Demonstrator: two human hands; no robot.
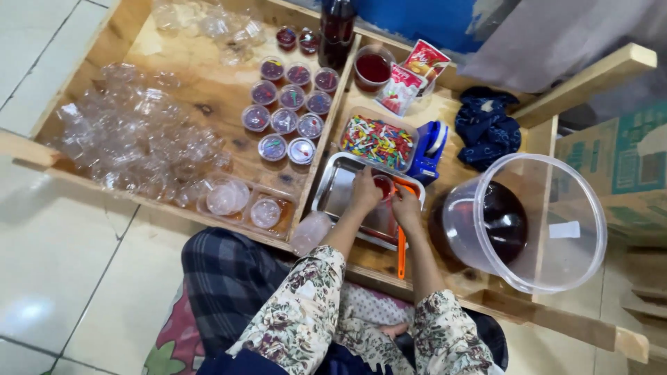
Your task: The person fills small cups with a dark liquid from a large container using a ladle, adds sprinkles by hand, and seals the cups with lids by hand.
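While both hands meet over the steel tray (332,191) in the head view, the left hand (364,191) and right hand (405,206) pinch a small cup (383,186) of dark red liquid between curled fingers. Keeping it level and pressing evenly would avoid spills. Round and clear-walled, it sits beside the orange-handled tool (401,244).

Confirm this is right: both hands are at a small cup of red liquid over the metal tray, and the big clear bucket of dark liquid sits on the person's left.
Wrong side. The head view shows the bucket on the person's right. Both the left hand and right hand are at the small cup over the metal tray.
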